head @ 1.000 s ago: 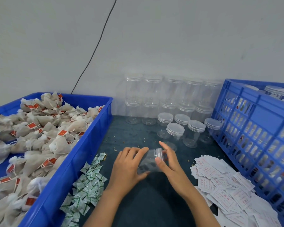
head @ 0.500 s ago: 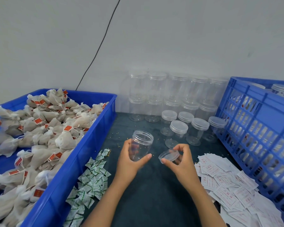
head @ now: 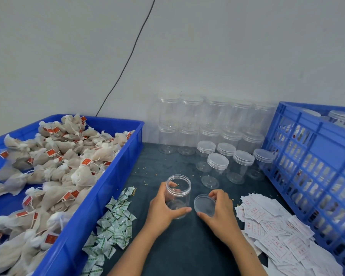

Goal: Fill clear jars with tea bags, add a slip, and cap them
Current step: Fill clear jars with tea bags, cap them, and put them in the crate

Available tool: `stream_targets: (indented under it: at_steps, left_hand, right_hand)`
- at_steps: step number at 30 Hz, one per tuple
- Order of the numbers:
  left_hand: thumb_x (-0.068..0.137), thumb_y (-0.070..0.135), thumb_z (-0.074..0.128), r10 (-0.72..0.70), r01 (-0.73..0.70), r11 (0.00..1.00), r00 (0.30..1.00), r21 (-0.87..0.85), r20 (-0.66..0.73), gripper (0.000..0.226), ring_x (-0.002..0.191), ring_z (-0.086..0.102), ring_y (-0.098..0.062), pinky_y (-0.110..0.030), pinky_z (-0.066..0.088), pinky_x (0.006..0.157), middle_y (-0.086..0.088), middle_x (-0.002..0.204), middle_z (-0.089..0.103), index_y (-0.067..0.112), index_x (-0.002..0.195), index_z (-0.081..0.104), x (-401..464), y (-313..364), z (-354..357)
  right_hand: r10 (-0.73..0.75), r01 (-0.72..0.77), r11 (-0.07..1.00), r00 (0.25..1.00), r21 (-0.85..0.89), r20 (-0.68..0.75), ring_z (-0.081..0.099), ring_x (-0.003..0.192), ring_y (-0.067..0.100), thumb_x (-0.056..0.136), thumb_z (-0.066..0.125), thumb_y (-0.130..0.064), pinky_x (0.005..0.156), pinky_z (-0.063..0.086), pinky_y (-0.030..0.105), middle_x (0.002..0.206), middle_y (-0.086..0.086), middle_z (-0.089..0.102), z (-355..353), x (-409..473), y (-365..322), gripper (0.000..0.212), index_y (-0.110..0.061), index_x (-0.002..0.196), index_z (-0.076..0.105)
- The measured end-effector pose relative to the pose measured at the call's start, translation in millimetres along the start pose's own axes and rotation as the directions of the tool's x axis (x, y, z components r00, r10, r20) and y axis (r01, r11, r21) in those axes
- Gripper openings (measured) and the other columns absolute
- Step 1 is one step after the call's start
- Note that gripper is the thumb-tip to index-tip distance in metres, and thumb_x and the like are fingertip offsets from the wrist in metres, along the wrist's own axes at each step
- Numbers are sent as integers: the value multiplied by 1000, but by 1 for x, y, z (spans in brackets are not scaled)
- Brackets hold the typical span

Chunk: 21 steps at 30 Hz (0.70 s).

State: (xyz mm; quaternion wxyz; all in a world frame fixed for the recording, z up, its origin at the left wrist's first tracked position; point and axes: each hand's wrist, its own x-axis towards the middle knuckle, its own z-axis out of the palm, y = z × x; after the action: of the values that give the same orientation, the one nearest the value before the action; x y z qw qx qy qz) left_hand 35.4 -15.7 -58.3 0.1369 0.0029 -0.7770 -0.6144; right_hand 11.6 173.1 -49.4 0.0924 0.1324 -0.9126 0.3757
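Head view: left hand (head: pixel 163 208) wraps the open clear jar (head: pixel 178 196) upright on the bench (head: pixel 177 250), mouth ready for filling — right hand (head: pixel 219 213) pinches its lid (head: pixel 204 205) just beside, kept handy for capping.

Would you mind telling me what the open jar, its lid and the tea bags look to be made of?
The open jar, held by the left hand, looks like clear glossy plastic: the fingers show through its wall. The lid in the right hand seems a cloudier, translucent plastic. The tea bags look like matte off-white mesh or nonwoven fabric, soft and wrinkled, with string and red paper tags.
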Motion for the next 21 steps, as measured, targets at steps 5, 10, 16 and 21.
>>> stream_targets:
  at_steps: [5,10,16,21]
  left_hand:
    - [54,25,94,-38,38,999,999,26,3,67,95,64,5,-7,45,78,17,100,71,33,106,53,-2,4,3]
    - [61,26,92,-155,148,983,986,105,66,68,105,59,4,-11,44,89,17,115,63,38,109,45,-6,17,-3]
    - [72,17,85,-455,247,784,853,569,257,126,138,38,-26,-33,33,109,-7,155,33,22,153,-11,6,73,-36]
    - [85,14,73,-414,102,447,904,889,104,63,123,52,-31,-42,45,101,-11,139,51,8,138,42,28,137,-67]
  right_hand:
    - [-9,8,999,1000,-52,-22,38,109,18,77,77,-26,92,31,25,120,1,43,7,-3,8,59,-15,125,43]
    - [1,-2,999,1000,-51,-17,43,112,24,76,78,-29,92,36,32,126,5,48,7,-3,6,66,-15,131,45]
    - [12,-12,997,1000,-70,12,49,115,33,70,84,-24,98,38,39,127,14,53,6,-1,4,72,-8,132,49]
    - [-18,18,1000,1000,0,4,48,118,33,78,77,-15,100,38,41,129,11,49,2,-2,-1,65,-11,134,46]
